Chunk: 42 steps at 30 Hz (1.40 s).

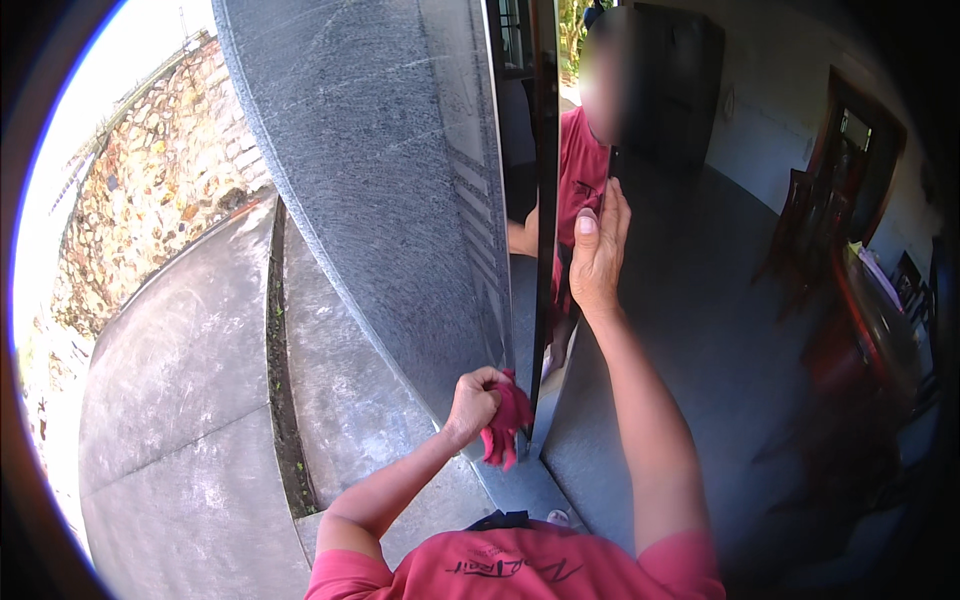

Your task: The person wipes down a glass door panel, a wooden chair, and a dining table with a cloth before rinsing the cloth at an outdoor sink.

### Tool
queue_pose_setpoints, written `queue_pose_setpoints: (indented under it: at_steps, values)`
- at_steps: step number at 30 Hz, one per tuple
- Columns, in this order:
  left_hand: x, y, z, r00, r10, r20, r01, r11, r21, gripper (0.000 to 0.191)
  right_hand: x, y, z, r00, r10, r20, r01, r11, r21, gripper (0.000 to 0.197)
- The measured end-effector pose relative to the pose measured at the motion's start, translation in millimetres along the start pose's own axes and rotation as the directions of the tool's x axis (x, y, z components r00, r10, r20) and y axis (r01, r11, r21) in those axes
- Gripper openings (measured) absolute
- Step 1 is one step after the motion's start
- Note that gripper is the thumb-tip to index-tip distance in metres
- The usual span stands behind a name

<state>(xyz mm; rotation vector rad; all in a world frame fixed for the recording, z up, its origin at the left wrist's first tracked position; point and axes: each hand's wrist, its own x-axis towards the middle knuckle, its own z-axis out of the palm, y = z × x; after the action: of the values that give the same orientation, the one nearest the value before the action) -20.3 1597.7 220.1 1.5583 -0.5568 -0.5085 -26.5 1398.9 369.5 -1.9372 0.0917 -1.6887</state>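
My left hand (475,409) pinches a bunched red cloth (508,411) low beside the dark frame (547,210) of a glass door. The cloth's loose ends hang below my fingers, close to the glass. Higher up, my right hand (602,244) grips the side edge of a glass door panel (568,300). Its thumb lies towards the panel's face, while the other fingers reach along the edge and are partly hidden. A person in a red shirt is mirrored in that panel.
Left of the door are a grey stone step (360,172), a concrete yard (180,397) with a narrow drainage channel (281,375), and a stone wall (157,165). Indoors at right, a dark table (874,322) and wooden chair (795,199) stand on a dark floor (675,322).
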Motion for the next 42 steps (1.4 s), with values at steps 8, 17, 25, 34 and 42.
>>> queue_pose_setpoints:
  at_steps: [8,17,25,34,42]
  values:
    - [-28.7,41.4,34.3,0.962,0.062,0.267,-0.115,0.975,0.188,0.026,-69.0,26.4,-42.0,0.922,0.044,0.385,0.007,0.992,-0.13,0.051]
    - [-7.7,164.9,45.5,0.784,0.614,-0.092,-0.609,0.789,0.075,0.027,-301.4,88.5,-134.2,0.175,0.603,0.778,-0.645,0.667,-0.373,0.033]
    - [50.0,239.5,70.3,-0.075,0.994,0.078,-0.532,-0.106,0.84,0.033,-298.0,85.6,-142.7,0.16,0.671,0.724,-0.762,0.55,-0.341,0.038]
    - [40.2,-15.3,50.8,0.473,0.749,0.464,-0.617,-0.094,0.781,0.035,-348.5,115.4,-199.2,0.091,0.711,0.698,-0.785,0.482,-0.389,0.025]
    - [31.9,-111.4,73.2,0.769,0.49,0.41,-0.536,0.146,0.831,0.017,-350.9,117.6,-222.0,0.096,0.748,0.656,-0.787,0.461,-0.411,0.025]
